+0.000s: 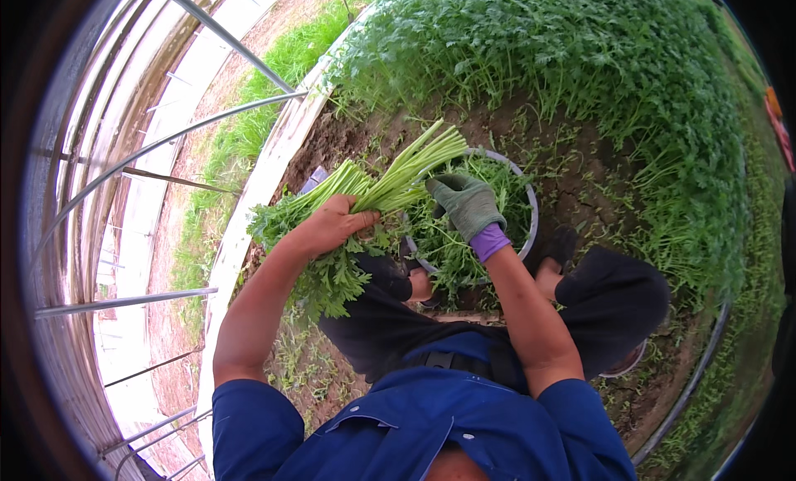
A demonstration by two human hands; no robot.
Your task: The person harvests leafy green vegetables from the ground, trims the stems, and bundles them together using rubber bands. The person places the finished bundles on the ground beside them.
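Observation:
My bare left hand [339,225] is closed around a bunch of leafy greens [413,173]. The pale cut stems fan out up and to the right, and the lobed leaves hang below the hand. My right hand [466,204] wears a grey-green glove over a purple cuff. Its fingers are curled beside the stems; whether they grip any is hidden. Under that hand stands a round tub [533,216] with a grey rim, holding loose leafy greens [457,244]. Another bundle of stems [339,181] lies just beyond my left hand, near a pale box corner [315,178].
A dense stand of leafy crop [528,39] grows ahead and to the right. Trimmed leaves are scattered over the bare soil [566,170]. Greenhouse metal poles [224,36] and a white plastic sheet edge [273,151] run along the left. My feet flank the tub.

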